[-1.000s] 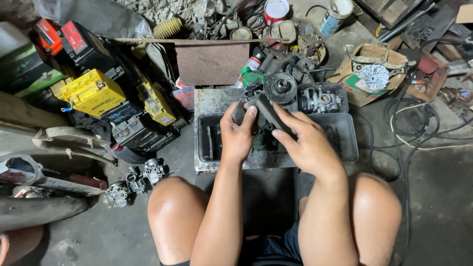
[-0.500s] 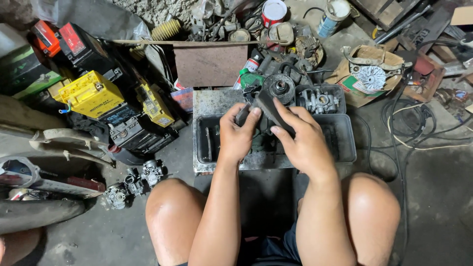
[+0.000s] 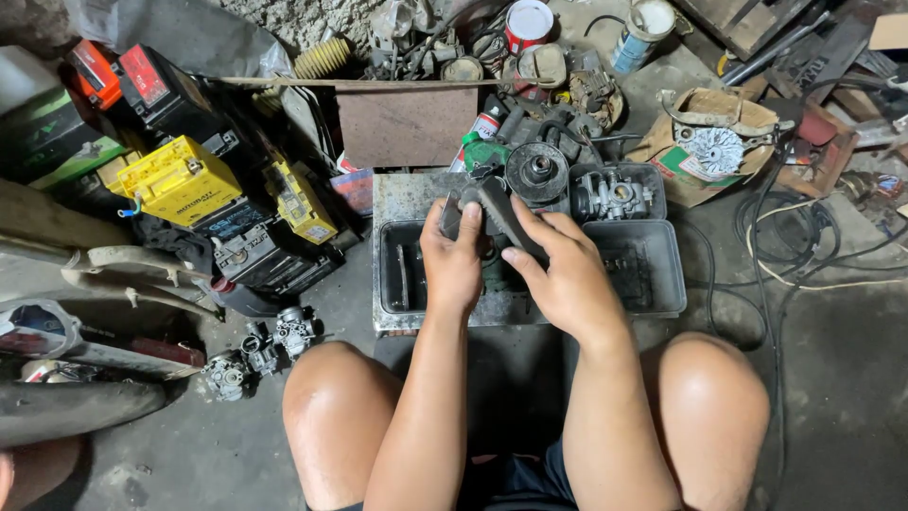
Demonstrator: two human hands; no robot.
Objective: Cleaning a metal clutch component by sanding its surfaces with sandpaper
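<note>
A dark ribbed drive belt [image 3: 498, 210] is held over a grimy metal tray [image 3: 653, 284] on the floor between my knees. My left hand [image 3: 452, 257] grips the belt's left side, thumb on top. My right hand [image 3: 560, 270] wraps the belt's right side, fingers laid across its ribs. Just beyond the belt sit a round black pulley [image 3: 536, 171] and a grey carburetor [image 3: 613, 196] at the tray's far edge.
Yellow and black batteries [image 3: 180, 180] stack at the left. Small carburetors [image 3: 270, 343] lie by my left knee. A rusty metal sheet [image 3: 409, 123], cans [image 3: 526, 23] and engine parts crowd the back. Black cables [image 3: 804, 246] coil on the right, by a fan-like part [image 3: 714, 149] on cardboard.
Both hands have shifted slightly on the belt, turning it so the ribbed face shows more. The view has barely moved.
</note>
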